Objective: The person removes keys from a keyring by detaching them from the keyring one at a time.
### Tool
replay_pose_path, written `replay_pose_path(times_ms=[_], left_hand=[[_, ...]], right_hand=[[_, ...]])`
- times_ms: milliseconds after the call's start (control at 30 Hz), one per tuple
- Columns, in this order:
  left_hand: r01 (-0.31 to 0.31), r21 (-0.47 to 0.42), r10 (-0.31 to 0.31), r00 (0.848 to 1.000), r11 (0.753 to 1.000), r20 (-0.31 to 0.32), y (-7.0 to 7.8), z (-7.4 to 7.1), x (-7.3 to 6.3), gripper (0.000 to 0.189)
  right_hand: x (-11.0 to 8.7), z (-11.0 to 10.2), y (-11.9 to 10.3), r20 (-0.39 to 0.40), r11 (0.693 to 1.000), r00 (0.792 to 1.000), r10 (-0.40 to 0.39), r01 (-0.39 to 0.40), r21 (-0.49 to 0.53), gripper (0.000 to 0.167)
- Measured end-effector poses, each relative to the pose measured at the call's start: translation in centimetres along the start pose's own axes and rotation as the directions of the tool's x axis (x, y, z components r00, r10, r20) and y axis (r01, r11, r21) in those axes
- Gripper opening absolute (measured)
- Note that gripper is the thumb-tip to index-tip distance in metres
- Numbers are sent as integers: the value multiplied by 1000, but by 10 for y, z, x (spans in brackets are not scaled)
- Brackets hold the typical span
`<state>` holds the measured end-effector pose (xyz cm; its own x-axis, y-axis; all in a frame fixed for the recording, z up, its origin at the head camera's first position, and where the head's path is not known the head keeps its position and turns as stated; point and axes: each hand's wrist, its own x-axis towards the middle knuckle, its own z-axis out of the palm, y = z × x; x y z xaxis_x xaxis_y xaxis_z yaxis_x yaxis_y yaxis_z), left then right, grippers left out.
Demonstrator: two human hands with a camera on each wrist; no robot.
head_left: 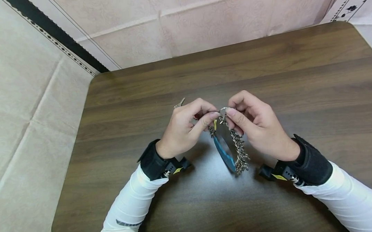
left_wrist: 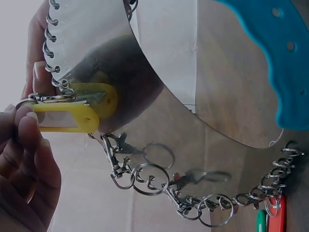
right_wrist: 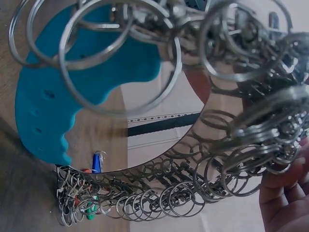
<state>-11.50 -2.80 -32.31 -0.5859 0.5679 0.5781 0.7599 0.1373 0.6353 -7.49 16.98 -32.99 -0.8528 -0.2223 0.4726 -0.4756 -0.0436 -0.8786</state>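
Observation:
Between the hands hangs a curved metal key holder plate with a blue grip [head_left: 224,155] and many metal rings and clasps [head_left: 238,146] along its edge. My left hand [head_left: 186,124] pinches at the top of it; in the left wrist view its fingertips hold the ring end of a yellow key tag [left_wrist: 91,118]. My right hand [head_left: 256,125] pinches a split ring [head_left: 223,109] between thumb and fingers, close beside the left fingertips. A key [head_left: 181,102] shows behind the left hand. In the right wrist view, rings hide most of the right fingers.
A brown wooden table [head_left: 129,167] lies below, with light cloth [head_left: 201,28] behind it. Lower on the holder hang a red tag [left_wrist: 276,215], a green tag [left_wrist: 261,221] and a blue tag [right_wrist: 96,163]. Both wrists wear black straps with cameras.

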Motion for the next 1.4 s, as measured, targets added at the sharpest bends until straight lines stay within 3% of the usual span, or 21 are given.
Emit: replay_pose_path(times_ms=[233, 533, 833, 1100, 1400], left_hand=[[2, 48, -1, 1000, 999, -18, -4, -1, 0, 6], [45, 139, -32, 995, 989, -98, -7, -5, 0, 3], [122, 197, -102, 989, 973, -108, -12, -15, 1, 6], [250, 298, -243, 968, 921, -60, -27, -19, 0, 11], [368, 344, -359, 929, 864, -90, -47, -19, -2, 13]], right_hand=[[0, -1, 0, 4, 1000, 1000, 11, -11, 21, 7], [1, -4, 0, -15, 999, 999, 32, -31, 33, 8], [3, -9, 1, -32, 998, 999, 41, -39, 47, 8], [1, -10, -1, -21, 998, 999, 43, -42, 51, 8], [1, -11, -8, 16, 999, 999, 45, -44, -23, 9]])
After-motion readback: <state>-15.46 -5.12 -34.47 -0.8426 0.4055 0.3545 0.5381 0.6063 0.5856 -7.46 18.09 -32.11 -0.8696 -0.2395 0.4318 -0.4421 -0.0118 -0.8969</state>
